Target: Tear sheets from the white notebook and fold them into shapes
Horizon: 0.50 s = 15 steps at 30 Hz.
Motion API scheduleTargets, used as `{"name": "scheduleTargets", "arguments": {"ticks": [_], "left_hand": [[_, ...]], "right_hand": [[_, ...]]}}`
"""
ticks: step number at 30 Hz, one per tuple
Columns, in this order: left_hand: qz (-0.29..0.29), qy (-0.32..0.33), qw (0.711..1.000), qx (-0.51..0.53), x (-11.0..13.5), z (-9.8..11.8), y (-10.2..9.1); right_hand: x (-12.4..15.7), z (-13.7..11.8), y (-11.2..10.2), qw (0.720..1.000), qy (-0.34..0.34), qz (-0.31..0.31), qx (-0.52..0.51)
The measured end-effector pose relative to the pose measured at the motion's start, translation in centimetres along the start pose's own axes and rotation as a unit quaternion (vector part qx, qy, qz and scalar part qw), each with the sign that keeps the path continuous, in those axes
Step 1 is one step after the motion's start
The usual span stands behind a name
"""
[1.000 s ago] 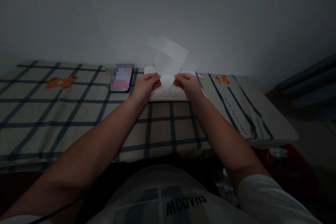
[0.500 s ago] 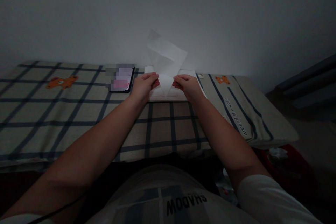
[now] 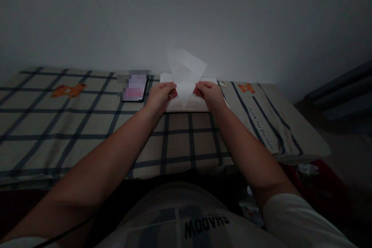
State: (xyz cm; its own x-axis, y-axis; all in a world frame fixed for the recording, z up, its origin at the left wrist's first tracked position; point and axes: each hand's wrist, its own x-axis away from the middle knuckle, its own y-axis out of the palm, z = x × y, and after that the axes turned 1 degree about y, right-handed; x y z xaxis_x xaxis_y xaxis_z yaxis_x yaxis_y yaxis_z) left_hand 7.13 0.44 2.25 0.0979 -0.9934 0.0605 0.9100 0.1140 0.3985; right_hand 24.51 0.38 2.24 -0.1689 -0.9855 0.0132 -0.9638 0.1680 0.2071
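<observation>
A white sheet of paper, partly folded to a point at the bottom, stands upright between my hands. My left hand pinches its left edge and my right hand pinches its right edge, fingers closed on it. Below the hands lies a flat white pad or stack of paper on a checked bedcover with orange bear prints.
A phone with a lit screen lies on the cover left of my left hand. A plain wall rises right behind the bed. The bed's right end drops off to a dark floor with a red object.
The upper part of the sheet has dropped a little and shifted right; both hands stay in nearly the same place, still pinching it.
</observation>
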Motion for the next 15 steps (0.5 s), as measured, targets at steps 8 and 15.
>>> {"name": "scheduleTargets", "arguments": {"ticks": [8,15], "left_hand": [[0.018,0.005,1.0,-0.001,-0.14,0.2,-0.09],[0.004,0.008,1.0,0.021,-0.19,0.25,-0.19]], "right_hand": [[-0.25,0.47,-0.09,1.0,-0.017,-0.005,0.015],[-0.01,0.07,0.12,1.0,-0.007,-0.003,0.009]]}}
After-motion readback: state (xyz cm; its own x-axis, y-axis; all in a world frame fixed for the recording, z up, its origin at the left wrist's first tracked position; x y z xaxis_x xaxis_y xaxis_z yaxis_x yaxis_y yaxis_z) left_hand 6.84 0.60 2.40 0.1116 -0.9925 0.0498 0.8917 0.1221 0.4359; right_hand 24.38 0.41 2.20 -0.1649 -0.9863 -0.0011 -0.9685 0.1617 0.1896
